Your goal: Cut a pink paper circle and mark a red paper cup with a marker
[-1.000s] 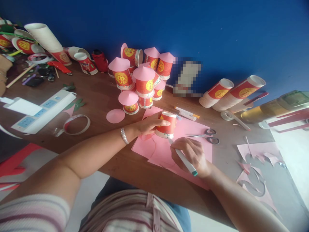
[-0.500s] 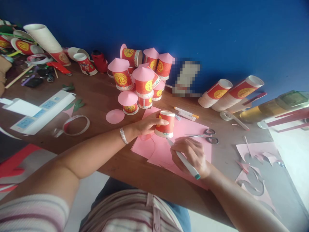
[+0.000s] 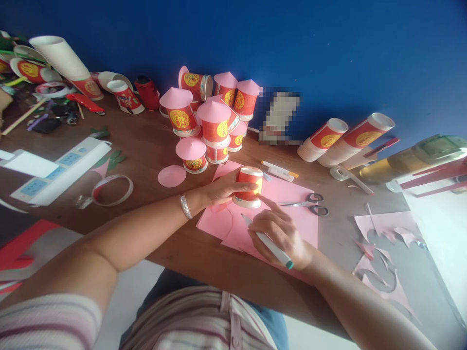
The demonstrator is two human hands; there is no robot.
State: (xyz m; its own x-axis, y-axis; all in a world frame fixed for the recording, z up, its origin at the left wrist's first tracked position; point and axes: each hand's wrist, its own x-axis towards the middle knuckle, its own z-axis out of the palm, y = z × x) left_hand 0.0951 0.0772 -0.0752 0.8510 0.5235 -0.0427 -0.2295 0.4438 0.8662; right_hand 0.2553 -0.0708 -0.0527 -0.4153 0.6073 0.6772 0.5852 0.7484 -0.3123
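My left hand (image 3: pixel 225 188) grips a red paper cup (image 3: pixel 251 187) from its left side, thumb across the front. The cup is over pink paper (image 3: pixel 299 223); its white band with small green marks is at the lower end. In my right hand (image 3: pixel 279 233) is a white marker (image 3: pixel 273 249) with a green end, its tip pointing up and left below the cup. The right index finger reaches out to the cup's lower right side. Scissors (image 3: pixel 316 204) lie on the paper's right edge, partly open.
Red cups with pink cone tops (image 3: pixel 213 114) stand behind, beside a flat pink disc (image 3: pixel 171 176). Stacked cups (image 3: pixel 368 133) lean at the back right. A power strip (image 3: pixel 60 170) and tape roll (image 3: pixel 112 189) lie left; paper scraps (image 3: pixel 394 287) lie right.
The cup has turned in my left hand, so the yellow emblem now shows on its right side. My right hand has moved slightly left, its index finger extended to the cup and the marker tip away from it.
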